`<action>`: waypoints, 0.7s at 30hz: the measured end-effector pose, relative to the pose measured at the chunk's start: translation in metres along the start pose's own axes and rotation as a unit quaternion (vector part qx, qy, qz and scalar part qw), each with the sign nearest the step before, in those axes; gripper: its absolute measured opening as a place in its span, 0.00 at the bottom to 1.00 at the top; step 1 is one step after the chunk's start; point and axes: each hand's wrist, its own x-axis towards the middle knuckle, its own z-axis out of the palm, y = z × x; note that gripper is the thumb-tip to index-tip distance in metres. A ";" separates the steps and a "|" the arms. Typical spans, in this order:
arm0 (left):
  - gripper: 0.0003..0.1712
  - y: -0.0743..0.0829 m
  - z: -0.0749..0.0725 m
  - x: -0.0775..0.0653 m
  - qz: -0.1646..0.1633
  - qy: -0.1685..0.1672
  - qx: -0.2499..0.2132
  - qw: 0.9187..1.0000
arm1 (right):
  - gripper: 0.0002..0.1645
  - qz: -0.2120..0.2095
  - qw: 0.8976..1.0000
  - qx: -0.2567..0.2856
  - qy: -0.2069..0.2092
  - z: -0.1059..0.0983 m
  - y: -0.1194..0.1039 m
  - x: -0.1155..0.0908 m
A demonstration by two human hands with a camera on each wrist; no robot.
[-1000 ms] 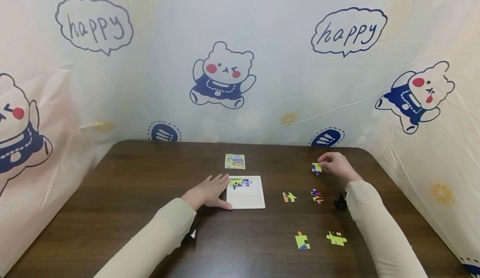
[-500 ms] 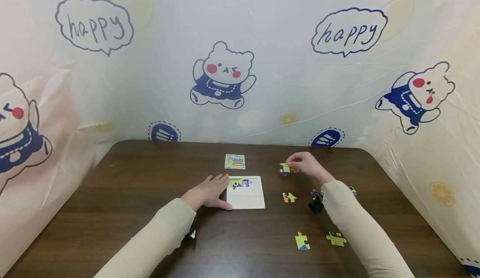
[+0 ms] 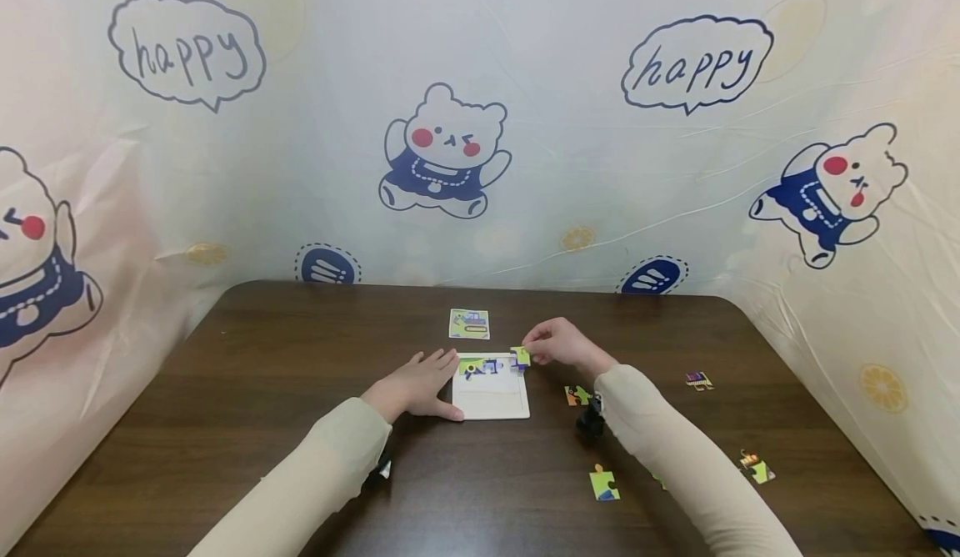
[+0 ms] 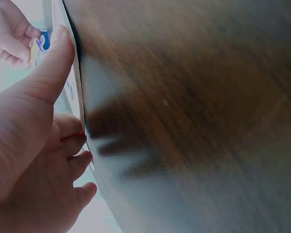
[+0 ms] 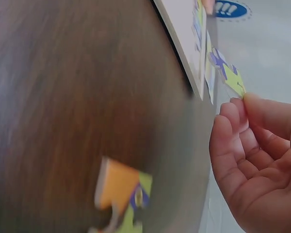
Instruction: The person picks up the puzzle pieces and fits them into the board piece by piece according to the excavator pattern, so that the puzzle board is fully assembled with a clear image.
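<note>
A green and purple jigsaw piece [image 3: 521,357] is pinched between the thumb and fingers of my right hand [image 3: 566,346], over the upper right corner of a white puzzle tray [image 3: 491,405]. In the right wrist view the piece [image 5: 231,75] sticks out from the fingertips, its knobs toward the tray. Joined jigsaw pieces [image 3: 480,367] lie along the tray's upper left part. My left hand [image 3: 414,386] rests on the tray's left edge, fingers straight and spread, thumb at the lower left corner. Left wrist view: thumb and fingers touch the tray's rim [image 4: 78,87].
A picture card [image 3: 469,323] of a digger lies behind the tray. Loose pieces lie to the right: an orange and green one [image 3: 576,395], a green one [image 3: 604,484], a purple one [image 3: 699,381] and another green one [image 3: 759,468]. My right sleeve [image 3: 675,449] hides part of the table.
My right hand has carried the jigsaw piece leftward from the table's right side to the tray's upper right corner. The left hand has stayed on the tray's edge.
</note>
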 end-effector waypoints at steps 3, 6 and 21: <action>0.53 0.000 -0.001 -0.001 0.001 0.000 0.000 1.000 | 0.06 0.003 1.000 -0.001 -0.011 0.007 -0.001 0.005; 0.53 0.001 -0.001 -0.002 0.002 -0.002 0.002 1.000 | 0.06 0.006 1.000 -0.002 -0.016 0.013 -0.002 0.008; 0.53 0.000 0.000 0.000 0.003 0.001 -0.005 1.000 | 0.06 -0.003 0.998 -0.069 0.000 0.025 -0.007 0.009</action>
